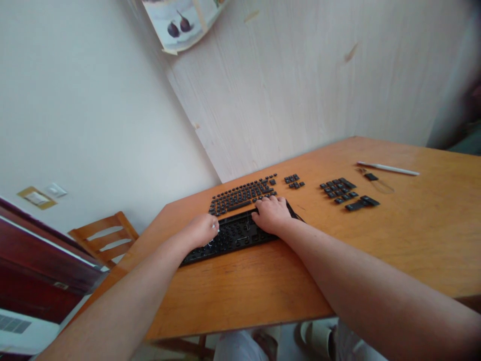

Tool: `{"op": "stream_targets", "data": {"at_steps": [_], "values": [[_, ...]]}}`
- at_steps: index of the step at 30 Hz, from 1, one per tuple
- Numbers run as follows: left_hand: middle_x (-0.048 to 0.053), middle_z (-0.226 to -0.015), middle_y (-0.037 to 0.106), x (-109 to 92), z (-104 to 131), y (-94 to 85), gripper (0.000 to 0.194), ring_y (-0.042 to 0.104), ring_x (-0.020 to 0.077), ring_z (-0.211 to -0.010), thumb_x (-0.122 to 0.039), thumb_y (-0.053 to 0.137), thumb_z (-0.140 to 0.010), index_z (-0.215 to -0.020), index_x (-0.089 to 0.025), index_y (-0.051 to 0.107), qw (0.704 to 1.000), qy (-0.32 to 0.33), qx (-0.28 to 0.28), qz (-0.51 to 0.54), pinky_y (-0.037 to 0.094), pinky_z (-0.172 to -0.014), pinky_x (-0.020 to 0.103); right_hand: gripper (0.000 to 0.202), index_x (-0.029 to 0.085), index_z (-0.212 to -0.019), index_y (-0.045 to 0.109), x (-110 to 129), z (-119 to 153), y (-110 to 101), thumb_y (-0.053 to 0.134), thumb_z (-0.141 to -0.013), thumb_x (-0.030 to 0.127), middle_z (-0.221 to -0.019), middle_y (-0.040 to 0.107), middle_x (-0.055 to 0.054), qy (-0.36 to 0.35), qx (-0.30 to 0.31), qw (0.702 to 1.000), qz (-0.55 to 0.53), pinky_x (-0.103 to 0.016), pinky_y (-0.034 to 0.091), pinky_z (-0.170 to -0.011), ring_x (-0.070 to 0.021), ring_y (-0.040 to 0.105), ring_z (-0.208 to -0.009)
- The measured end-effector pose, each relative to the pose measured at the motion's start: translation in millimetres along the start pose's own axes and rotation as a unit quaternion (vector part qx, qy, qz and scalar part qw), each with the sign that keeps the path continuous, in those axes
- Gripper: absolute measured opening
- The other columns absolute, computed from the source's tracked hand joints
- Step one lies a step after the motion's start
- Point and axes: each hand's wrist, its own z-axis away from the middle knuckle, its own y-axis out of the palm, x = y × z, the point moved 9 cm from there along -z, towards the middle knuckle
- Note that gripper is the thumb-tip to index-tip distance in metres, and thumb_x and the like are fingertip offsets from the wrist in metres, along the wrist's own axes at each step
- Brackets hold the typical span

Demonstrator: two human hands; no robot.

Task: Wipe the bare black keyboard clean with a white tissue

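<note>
A black keyboard base [235, 235] with its keycaps taken off lies on the wooden table [376, 250]. My left hand [203, 229] rests curled on its left part, fingers closed; whether it holds a keycap I cannot tell. My right hand [272, 213] presses down on the base's right end, palm down. Just behind the base, the removed keycaps [242, 194] are laid out in keyboard order. Smaller groups of keycaps [294, 181] and a number-pad set [340, 189] lie to the right.
A white pen-like tool [389, 169] and a wire keycap puller [378, 181] lie at the far right of the table. A wooden chair [103, 235] stands at the left. A wall and a wooden panel rise behind the table.
</note>
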Motion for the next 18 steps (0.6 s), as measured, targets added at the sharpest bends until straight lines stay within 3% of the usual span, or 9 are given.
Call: {"op": "stream_targets", "data": {"at_steps": [7,18], "values": [[0.007,-0.078,0.066,-21.3,1.1,-3.4,0.02,0.06,0.019,-0.075,-0.012,0.05,-0.075,-0.07,-0.018,0.069,0.997,0.07,-0.014,-0.029,0.044,-0.068,0.028,0.039,0.017,-0.11,0.066,0.4,0.3,-0.9,0.044,-0.088,0.041,-0.119,0.064,-0.017,0.0,0.001,1.0,-0.001,-0.049,0.029,-0.096,-0.0336,0.049,-0.112],[0.006,-0.081,0.062,-23.6,21.5,-1.1,0.016,0.058,0.0178,-0.079,-0.015,0.05,-0.082,-0.078,-0.017,0.066,0.989,0.141,-0.03,-0.025,0.045,-0.074,0.028,0.042,0.017,-0.113,0.066,0.2,-0.9,1.3,0.043,-0.089,0.042,-0.121,0.063,-0.017,0.002,0.01,1.0,0.001,-0.05,0.028,-0.096,-0.0342,0.049,-0.113]]}}
